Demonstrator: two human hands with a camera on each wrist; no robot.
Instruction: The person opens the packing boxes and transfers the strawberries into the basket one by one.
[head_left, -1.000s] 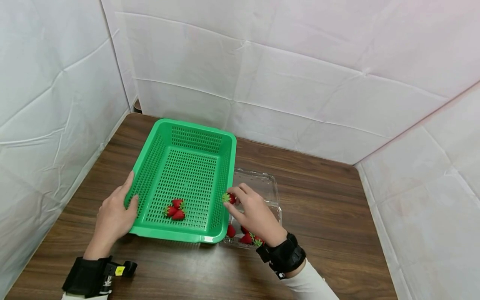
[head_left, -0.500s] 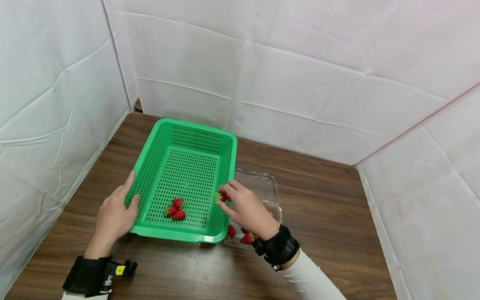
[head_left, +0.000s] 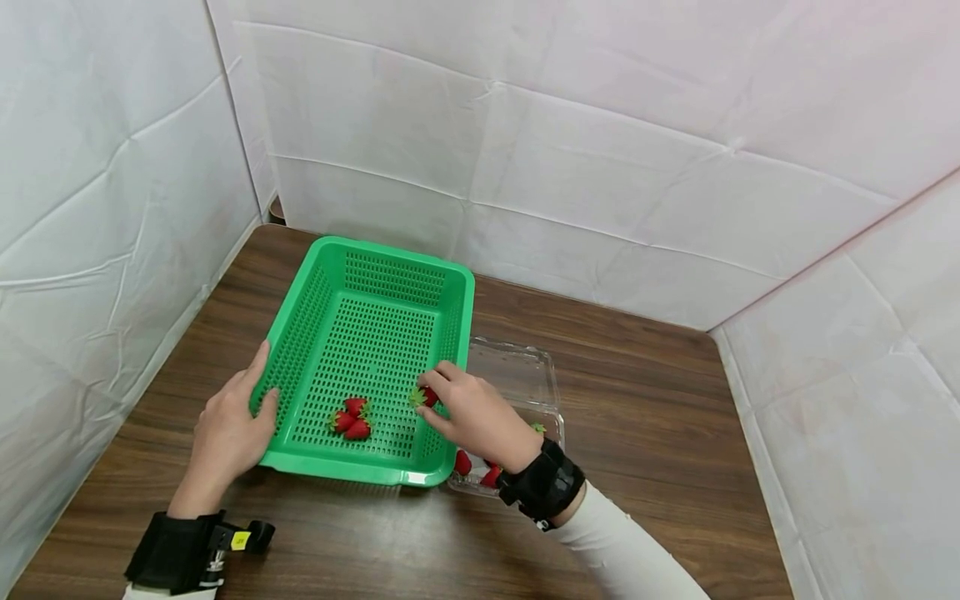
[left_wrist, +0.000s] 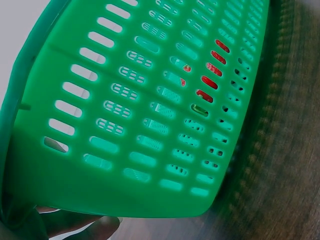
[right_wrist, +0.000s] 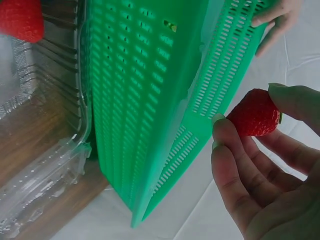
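A green slotted basket (head_left: 452,305) sits on the wooden table, with a small cluster of strawberries (head_left: 351,418) on its floor. My left hand (head_left: 228,431) grips the basket's near-left rim, thumb inside the wall; the left wrist view shows the basket wall (left_wrist: 130,115) up close. Over the basket's right side, inside it, my right hand (head_left: 468,412) pinches a strawberry (head_left: 424,396) by its fingertips. From the right wrist, that strawberry (right_wrist: 254,113) shows between thumb and fingers beside the basket wall (right_wrist: 150,100). A clear plastic clamshell (head_left: 525,375) lies right of the basket with a few strawberries (head_left: 462,462) in it.
White padded walls close in the table on the left, back and right. Bare wood table (head_left: 645,417) lies to the right of the clamshell and along the near edge.
My right hand has carried the strawberry leftward from the basket's right rim to inside the basket. The left hand and basket have stayed put.
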